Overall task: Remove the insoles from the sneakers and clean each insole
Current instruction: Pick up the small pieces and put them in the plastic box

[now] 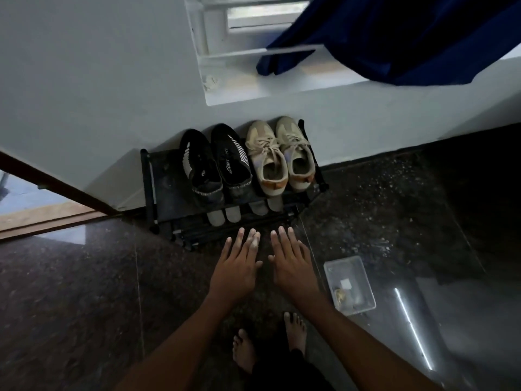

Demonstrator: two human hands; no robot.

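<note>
Two pairs of sneakers stand on the top shelf of a low black shoe rack [158, 190] against the wall. The black pair with white stripes [214, 165] is on the left, the beige laced pair [279, 156] on the right. On the shelf below, several grey insole-like ends [224, 215] stick out from under the shoes. My left hand [239, 261] and my right hand [290, 258] are stretched out flat, palms down, side by side in front of the rack. Both hold nothing and touch neither shoes nor rack.
A clear plastic box [351, 283] with small items sits on the dark speckled floor right of my hands. My bare feet [270, 342] are below. A blue cloth [394, 38] hangs over the window sill. An open doorway [33, 204] is at the left.
</note>
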